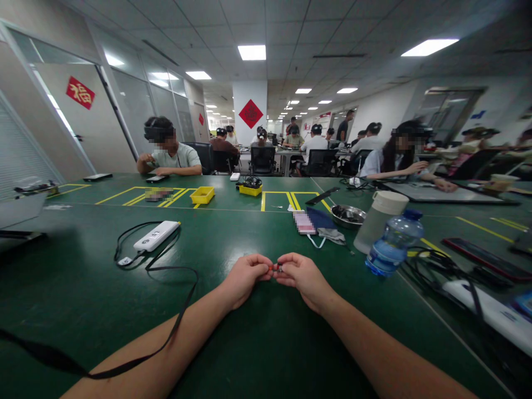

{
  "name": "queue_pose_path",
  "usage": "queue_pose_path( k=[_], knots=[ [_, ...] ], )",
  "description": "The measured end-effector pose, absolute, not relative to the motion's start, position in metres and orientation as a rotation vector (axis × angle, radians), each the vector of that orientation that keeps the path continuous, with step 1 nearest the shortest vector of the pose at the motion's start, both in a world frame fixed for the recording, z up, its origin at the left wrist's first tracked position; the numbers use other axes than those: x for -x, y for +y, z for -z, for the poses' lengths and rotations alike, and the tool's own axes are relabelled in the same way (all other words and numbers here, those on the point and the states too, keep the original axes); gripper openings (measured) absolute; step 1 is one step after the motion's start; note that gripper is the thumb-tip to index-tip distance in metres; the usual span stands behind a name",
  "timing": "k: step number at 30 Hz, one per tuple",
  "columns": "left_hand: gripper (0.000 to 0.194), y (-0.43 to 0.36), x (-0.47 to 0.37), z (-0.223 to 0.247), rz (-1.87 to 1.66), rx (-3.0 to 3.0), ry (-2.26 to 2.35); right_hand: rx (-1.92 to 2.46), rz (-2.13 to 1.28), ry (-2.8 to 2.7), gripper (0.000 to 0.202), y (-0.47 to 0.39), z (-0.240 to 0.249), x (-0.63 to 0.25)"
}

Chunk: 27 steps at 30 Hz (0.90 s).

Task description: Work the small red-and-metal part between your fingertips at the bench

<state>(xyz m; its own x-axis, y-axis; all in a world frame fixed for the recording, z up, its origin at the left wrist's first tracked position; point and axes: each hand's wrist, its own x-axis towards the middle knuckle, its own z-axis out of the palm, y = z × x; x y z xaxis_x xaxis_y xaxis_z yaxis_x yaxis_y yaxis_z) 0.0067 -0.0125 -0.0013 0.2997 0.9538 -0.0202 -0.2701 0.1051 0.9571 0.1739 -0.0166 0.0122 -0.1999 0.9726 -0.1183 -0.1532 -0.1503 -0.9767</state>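
Observation:
Over the green table [233,227], my left hand [246,277] and my right hand [304,281] meet with fingertips almost touching. Both are closed in a pinch. Between the left thumb and fingers shows a small orange-red piece [271,267]. A small piece with red and dark, shiny parts [279,267] is pinched in the right fingertips. The fingers cover most of both pieces, so I cannot tell their kind or whether they join. A black strap [179,321] runs across my left forearm.
A white power bank [157,236] with a black cable lies left. On the right stand a blue-tinted bottle [393,244], a pale tumbler [380,221] and a metal bowl [348,216]. Yellow trays [202,195] sit farther back. Other people work at the tables beyond.

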Motion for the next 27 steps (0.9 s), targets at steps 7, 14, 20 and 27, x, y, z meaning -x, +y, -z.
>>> queue_pose_path(
  k=[7, 14, 20, 27],
  knots=[
    [0.013, -0.0113, -0.0079, 0.0043, -1.084, -1.089, 0.841, 1.162, -1.466, -1.206, 0.018, -0.0176, -0.0144, -0.1736],
    [0.015, -0.0135, -0.0078, 0.0013, -1.096, -1.110, 0.813, 1.123, -1.470, -1.195, 0.019, -0.0183, -0.0150, -0.1726],
    [0.017, -0.0136, -0.0090, -0.0002, -1.090, -1.106, 0.830, 1.124, -1.464, -1.218, 0.020, -0.0192, -0.0158, -0.1724],
    [0.018, -0.0133, -0.0083, 0.0010, -1.113, -1.164, 0.818, 1.108, -1.438, -1.268, 0.023, -0.0174, -0.0104, -0.1741]
  ],
)
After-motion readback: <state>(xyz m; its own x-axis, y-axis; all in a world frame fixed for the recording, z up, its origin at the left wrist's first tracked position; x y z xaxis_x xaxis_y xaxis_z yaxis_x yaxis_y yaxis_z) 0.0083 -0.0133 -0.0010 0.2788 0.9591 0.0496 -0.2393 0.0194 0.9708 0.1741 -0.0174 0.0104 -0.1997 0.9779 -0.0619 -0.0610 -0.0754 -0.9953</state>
